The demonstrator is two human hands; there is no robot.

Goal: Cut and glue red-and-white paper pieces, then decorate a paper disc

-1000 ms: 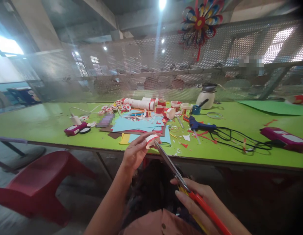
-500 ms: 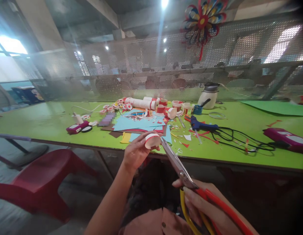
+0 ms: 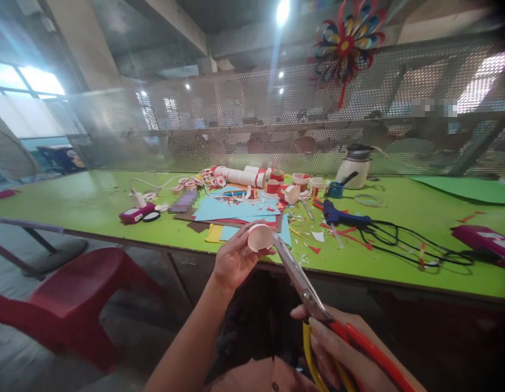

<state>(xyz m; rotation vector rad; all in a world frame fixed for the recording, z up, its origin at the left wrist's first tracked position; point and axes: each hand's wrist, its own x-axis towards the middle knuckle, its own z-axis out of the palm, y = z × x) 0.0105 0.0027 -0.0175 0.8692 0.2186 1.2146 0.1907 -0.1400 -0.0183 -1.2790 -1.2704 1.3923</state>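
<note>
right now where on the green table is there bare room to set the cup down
Bare green shows left of the purple case, and on the far right between the black cords and the green sheet. The middle is crowded: blue paper, cups, scraps, glue gun.

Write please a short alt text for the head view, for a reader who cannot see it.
The left hand holds a small paper cup while the right hand holds scissors whose blades touch its rim, before a green table strewn with coloured paper.
</note>
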